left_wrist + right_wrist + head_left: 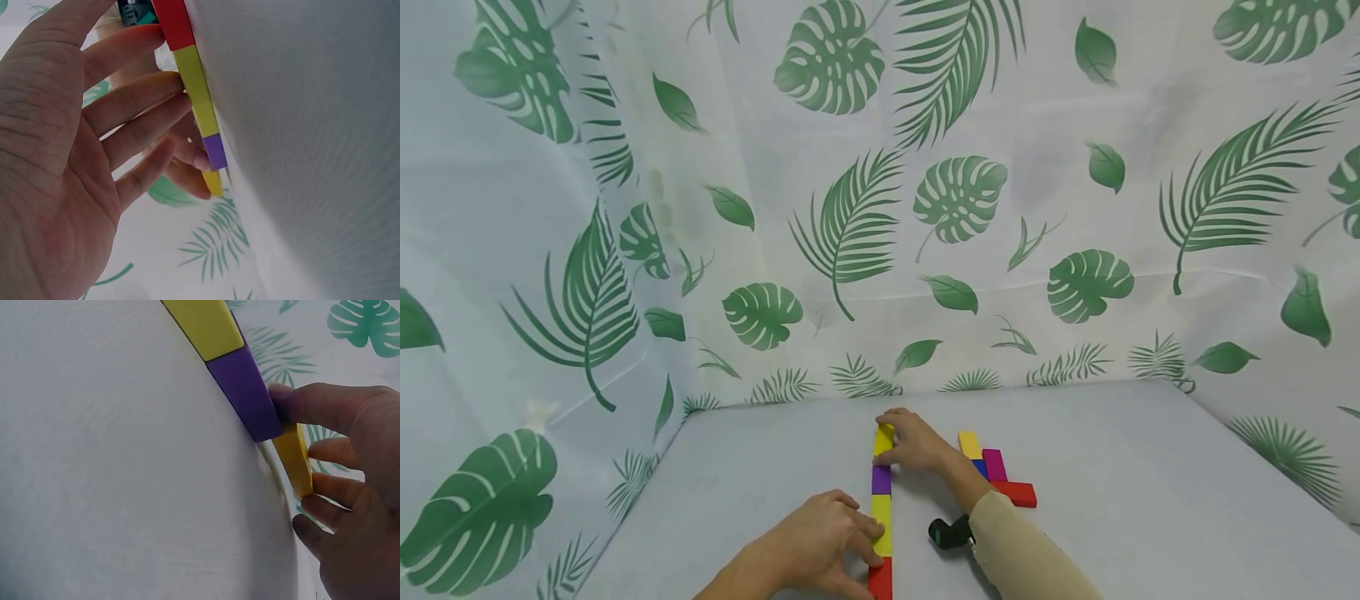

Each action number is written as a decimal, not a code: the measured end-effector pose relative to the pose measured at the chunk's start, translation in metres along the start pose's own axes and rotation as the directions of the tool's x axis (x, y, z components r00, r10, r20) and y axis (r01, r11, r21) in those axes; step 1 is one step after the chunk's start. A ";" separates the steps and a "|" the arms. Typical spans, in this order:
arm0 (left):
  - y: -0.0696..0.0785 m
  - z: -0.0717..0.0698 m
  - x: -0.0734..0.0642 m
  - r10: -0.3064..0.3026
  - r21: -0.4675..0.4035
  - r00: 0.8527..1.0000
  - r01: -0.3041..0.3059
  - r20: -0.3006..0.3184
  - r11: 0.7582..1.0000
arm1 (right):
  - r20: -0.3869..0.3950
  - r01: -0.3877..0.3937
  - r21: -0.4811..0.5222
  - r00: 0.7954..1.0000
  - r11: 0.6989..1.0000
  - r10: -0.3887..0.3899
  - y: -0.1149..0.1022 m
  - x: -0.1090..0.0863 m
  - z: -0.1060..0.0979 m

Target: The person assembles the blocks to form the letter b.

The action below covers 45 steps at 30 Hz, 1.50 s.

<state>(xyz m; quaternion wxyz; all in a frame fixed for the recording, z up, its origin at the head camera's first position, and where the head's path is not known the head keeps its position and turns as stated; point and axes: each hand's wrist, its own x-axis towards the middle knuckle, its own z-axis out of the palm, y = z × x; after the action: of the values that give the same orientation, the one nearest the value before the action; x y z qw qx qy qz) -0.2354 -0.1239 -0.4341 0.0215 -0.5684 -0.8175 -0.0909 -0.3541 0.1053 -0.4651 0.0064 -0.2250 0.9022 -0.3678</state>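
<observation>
Several coloured blocks lie end to end in a straight row. From near to far they are a red block (881, 579), a yellow block (882, 521), a purple block (882, 480) and a far yellow block (883, 437). My right hand (917, 443) holds the far yellow block, thumb by its near end and fingers about its far end. In the right wrist view the thumb lies where the purple block meets that block. My left hand (820, 537) rests against the row's left side, its fairly straight fingers (134, 103) touching the red and near yellow blocks.
Right of the row sits a cluster: a yellow-orange block (970, 444), a blue block (980, 467), a magenta block (995, 465) and a red block (1018, 494). A black device (950, 533) is at my right wrist. Leaf-patterned curtains (880, 250) bound the pale table (760, 458).
</observation>
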 end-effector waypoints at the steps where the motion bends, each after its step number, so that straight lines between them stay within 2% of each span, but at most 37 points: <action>1: 0.000 0.000 0.000 -0.003 -0.003 1.000 0.003 0.004 1.000 | 0.006 -0.004 0.002 1.000 1.000 0.004 0.002 0.000 0.000; 6: 0.000 0.000 0.000 0.001 0.004 1.000 -0.001 0.000 1.000 | 0.031 -0.027 0.014 0.999 1.000 0.027 0.005 -0.001 0.001; 15: 0.000 0.001 0.000 0.016 0.027 1.000 -0.016 -0.024 1.000 | 0.051 -0.010 0.043 0.999 0.999 0.008 0.005 -0.002 0.001; 29: 0.000 0.000 0.000 0.031 0.074 0.998 -0.027 -0.049 0.997 | 0.079 -0.049 0.058 0.996 0.997 0.045 0.004 -0.001 0.001; 37: 0.001 -0.001 0.000 0.017 0.064 1.000 -0.017 -0.001 0.998 | 0.091 -0.047 0.061 0.995 0.997 0.041 0.005 -0.002 0.002; 45: 0.002 -0.002 0.001 0.017 0.050 1.000 -0.018 0.014 0.999 | 0.095 -0.035 0.054 0.995 0.998 0.030 0.007 -0.004 0.003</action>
<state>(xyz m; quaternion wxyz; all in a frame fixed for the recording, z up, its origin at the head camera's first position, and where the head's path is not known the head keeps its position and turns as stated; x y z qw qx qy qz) -0.2339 -0.1227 -0.4320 0.0308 -0.5753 -0.8147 -0.0662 -0.3529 0.1092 -0.4722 0.0612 -0.2271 0.8940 -0.3814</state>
